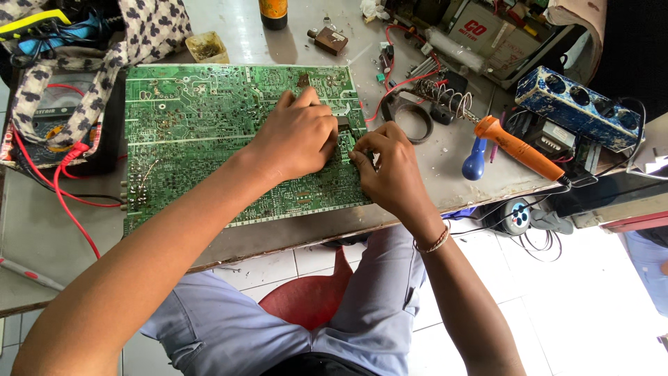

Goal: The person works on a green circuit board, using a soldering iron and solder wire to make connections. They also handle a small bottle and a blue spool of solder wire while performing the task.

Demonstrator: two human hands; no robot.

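Observation:
A large green circuit board (pixel 202 132) lies solder side up on the grey workbench (pixel 452 160). My left hand (pixel 296 136) rests palm down on the board's right part, fingers bent, touching a small dark part near the right edge. My right hand (pixel 390 167) sits at the board's right edge, its fingertips pinched together on the board's rim next to the left hand's fingers. What the pinched fingers hold is too small to tell.
An orange-handled soldering iron (pixel 518 147) rests in a coil stand (pixel 445 97) at the right. A blue box with knobs (pixel 577 104) stands beyond it. A multimeter with red leads (pixel 52 111) lies at the left. A small tin (pixel 207 47), a bottle (pixel 273 12) and a red stool (pixel 309 296) are nearby.

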